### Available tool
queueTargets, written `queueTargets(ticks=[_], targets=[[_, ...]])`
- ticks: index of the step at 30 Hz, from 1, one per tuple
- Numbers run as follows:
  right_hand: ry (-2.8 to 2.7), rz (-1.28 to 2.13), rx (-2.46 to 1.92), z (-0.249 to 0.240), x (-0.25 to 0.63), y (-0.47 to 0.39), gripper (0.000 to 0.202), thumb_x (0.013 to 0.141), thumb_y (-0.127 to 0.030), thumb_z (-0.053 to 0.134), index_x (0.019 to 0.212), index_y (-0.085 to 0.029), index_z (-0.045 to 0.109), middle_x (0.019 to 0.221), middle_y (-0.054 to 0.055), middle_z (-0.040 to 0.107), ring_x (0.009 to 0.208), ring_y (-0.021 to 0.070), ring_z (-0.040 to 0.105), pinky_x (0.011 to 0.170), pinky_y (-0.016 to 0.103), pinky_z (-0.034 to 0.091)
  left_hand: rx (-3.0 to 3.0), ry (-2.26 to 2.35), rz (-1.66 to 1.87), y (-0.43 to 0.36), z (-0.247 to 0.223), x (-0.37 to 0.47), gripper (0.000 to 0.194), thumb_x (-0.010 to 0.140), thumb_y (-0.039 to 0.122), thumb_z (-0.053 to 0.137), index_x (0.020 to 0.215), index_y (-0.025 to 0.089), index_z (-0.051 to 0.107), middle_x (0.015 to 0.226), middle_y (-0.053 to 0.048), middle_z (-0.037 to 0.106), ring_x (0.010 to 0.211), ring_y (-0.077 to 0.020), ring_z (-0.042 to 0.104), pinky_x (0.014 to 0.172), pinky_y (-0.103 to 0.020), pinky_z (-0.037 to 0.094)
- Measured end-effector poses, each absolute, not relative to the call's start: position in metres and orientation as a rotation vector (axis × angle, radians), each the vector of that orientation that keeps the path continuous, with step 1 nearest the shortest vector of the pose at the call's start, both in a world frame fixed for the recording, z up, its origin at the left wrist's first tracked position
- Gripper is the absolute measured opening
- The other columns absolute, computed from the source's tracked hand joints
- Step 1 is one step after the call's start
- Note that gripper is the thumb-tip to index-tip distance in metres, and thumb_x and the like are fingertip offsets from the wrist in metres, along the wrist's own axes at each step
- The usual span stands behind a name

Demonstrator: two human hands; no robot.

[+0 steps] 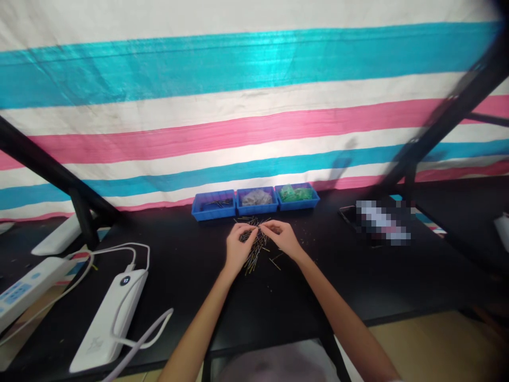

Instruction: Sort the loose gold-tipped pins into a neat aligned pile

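Observation:
My left hand [240, 246] and my right hand [284, 239] meet fingertip to fingertip over a pile of thin metal pins [254, 259]. Thumb and forefinger are pinched on each hand. Whatever sits between the fingertips is too small to make out. The pins are slender, silvery and brass-coloured, and lie criss-cross on the black table [178, 254]. A few loose pins [274, 263] rest apart from the pile, below my right hand. Behind the hands stand three blue trays in a row: the left tray [214, 214] holds some dark thin pins.
The middle tray holds a clear plastic bag [256, 198], the right one a green bag [295, 193]. A white power bank [107, 323] with a cable and a power strip [29, 286] lie left. A phone [348, 214] lies right. Black frame bars slant at both sides before a striped sheet [254, 127].

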State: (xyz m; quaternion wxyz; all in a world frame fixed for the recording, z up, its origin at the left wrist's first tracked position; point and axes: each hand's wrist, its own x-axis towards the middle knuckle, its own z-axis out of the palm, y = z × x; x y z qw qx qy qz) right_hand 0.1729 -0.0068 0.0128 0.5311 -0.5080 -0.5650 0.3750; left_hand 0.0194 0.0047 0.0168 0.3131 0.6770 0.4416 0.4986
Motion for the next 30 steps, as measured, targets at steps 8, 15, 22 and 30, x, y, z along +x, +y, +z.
queueTargets(ticks=[8, 15, 22, 30], targets=[[-1.639, 0.814, -1.232, 0.0166, 0.1742, -0.0144, 0.022, 0.077, -0.036, 0.06, 0.074, -0.017, 0.07, 0.074, 0.004, 0.068, 0.07, 0.0155, 0.061, 0.066, 0.027, 0.046, 1.734, 1.142, 1.318, 0.0068, 0.0116, 0.0211, 0.013, 0.078, 0.03, 0.06, 0.078, 0.018, 0.065, 0.086, -0.004, 0.06, 0.083, -0.0147, 0.058, 0.076, -0.028, 0.047], [-1.655, 0.8, -1.21, 0.014, 0.1729, -0.0139, 0.019, 0.077, -0.035, 0.061, 0.073, -0.018, 0.069, 0.073, 0.003, 0.066, 0.068, 0.0146, 0.059, 0.064, 0.026, 0.045, 1.739, 1.117, 1.304, 0.0056, 0.0088, 0.0234, 0.013, 0.079, 0.03, 0.058, 0.079, 0.019, 0.064, 0.086, -0.003, 0.06, 0.084, -0.0146, 0.058, 0.075, -0.028, 0.047], [-1.531, 0.765, -1.223, 0.0225, 0.1795, -0.0132, 0.021, 0.078, -0.037, 0.06, 0.079, -0.019, 0.071, 0.078, 0.004, 0.069, 0.073, 0.0161, 0.061, 0.066, 0.028, 0.046, 1.796, 1.133, 1.306, 0.0074, 0.0114, 0.0206, 0.014, 0.08, 0.03, 0.056, 0.082, 0.019, 0.064, 0.085, -0.003, 0.06, 0.081, -0.0142, 0.058, 0.072, -0.027, 0.047], [-1.469, 0.764, -1.173, 0.0194, 0.1777, -0.0094, 0.019, 0.076, -0.035, 0.062, 0.077, -0.018, 0.07, 0.078, 0.005, 0.068, 0.075, 0.0167, 0.061, 0.067, 0.028, 0.046, 1.972, 1.133, 1.242, 0.003, 0.0088, 0.0242, 0.011, 0.076, 0.029, 0.062, 0.08, 0.021, 0.067, 0.086, -0.003, 0.061, 0.084, -0.0153, 0.06, 0.076, -0.029, 0.047]])
